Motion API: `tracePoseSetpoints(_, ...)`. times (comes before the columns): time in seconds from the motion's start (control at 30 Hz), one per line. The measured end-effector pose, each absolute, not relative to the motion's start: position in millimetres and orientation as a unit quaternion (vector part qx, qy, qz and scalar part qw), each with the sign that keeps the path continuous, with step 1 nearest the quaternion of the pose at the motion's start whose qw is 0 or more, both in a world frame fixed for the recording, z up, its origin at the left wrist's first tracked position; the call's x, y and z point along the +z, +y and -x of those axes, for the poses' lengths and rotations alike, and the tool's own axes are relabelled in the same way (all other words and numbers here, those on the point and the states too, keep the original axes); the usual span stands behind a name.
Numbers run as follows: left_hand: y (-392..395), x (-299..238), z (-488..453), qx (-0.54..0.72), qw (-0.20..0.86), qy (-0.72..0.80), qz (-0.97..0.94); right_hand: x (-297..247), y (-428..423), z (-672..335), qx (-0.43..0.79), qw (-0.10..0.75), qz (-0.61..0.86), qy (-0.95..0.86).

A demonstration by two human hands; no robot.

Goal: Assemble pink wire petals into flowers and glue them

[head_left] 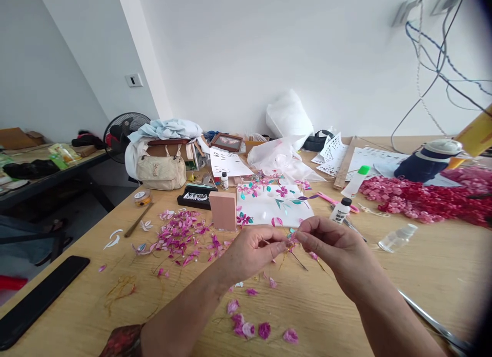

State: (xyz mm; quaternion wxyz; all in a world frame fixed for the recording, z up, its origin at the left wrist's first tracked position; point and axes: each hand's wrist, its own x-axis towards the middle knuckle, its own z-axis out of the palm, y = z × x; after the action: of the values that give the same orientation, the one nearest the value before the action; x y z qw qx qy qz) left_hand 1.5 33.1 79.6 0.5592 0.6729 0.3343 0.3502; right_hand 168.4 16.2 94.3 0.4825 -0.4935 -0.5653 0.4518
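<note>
My left hand and my right hand meet over the table, thumb and fingers of each pinched together. Between the fingertips is a small pink artificial flower, partly covered by the fingers; thin stems or threads hang below it. Which part each hand grips is too small to make out fully. Left of my hands lies a heap of pink and magenta petals. Several rolled pink blossoms rest on the tabletop nearer to me. Behind my fingers, a white sheet carries pink flowers and teal leaves.
A pink block stands upright behind the petals. White bottle, clear bottle and green-capped bottle are on the right. Scissors lie near right, a black phone at the left edge. Magenta flower strands spread far right.
</note>
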Motion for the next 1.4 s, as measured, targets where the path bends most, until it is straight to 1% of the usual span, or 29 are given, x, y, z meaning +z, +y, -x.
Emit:
tracePoseSetpoints(0.07, 32, 85, 1, 0.359, 0.504, 0.343, -0.706, 94, 16, -168, 0.430, 0.484, 0.508, -0.568)
tracePoseSetpoints(0.17, 28, 89, 0, 0.362, 0.456, 0.369, -0.724, 92, 15, -166, 0.385, 0.486, 0.529, -0.580)
tracePoseSetpoints(0.3, 25, 84, -8, 0.365, 0.366, 0.400, -0.757, 88, 14, -164, 0.352, 0.470, 0.547, -0.597)
tracePoseSetpoints(0.37, 25, 81, -10, 0.361, 0.352, 0.403, -0.764, 87, 14, -164, 0.350, 0.462, 0.549, -0.602)
tracePoseSetpoints(0.47, 26, 80, -10, 0.361, 0.353, 0.404, -0.763, 88, 15, -165, 0.356, 0.456, 0.546, -0.605)
tracePoseSetpoints(0.63, 27, 82, -8, 0.371, 0.354, 0.386, -0.767, 93, 14, -168, 0.359, 0.480, 0.541, -0.590)
tracePoseSetpoints(0.77, 28, 81, -8, 0.386, 0.376, 0.385, -0.749, 92, 14, -170, 0.369, 0.488, 0.528, -0.589)
tracePoseSetpoints(1.03, 28, 83, -6, 0.368, 0.434, 0.386, -0.726, 91, 16, -172, 0.398, 0.486, 0.530, -0.569)
tracePoseSetpoints(1.17, 28, 85, -4, 0.342, 0.453, 0.388, -0.726, 93, 17, -173, 0.383, 0.495, 0.532, -0.570)
tracePoseSetpoints(1.3, 29, 87, 0, 0.344, 0.467, 0.380, -0.721, 94, 17, -175, 0.365, 0.508, 0.528, -0.574)
tracePoseSetpoints(1.4, 31, 91, 7, 0.316, 0.487, 0.365, -0.728, 94, 17, -176, 0.351, 0.510, 0.531, -0.579)
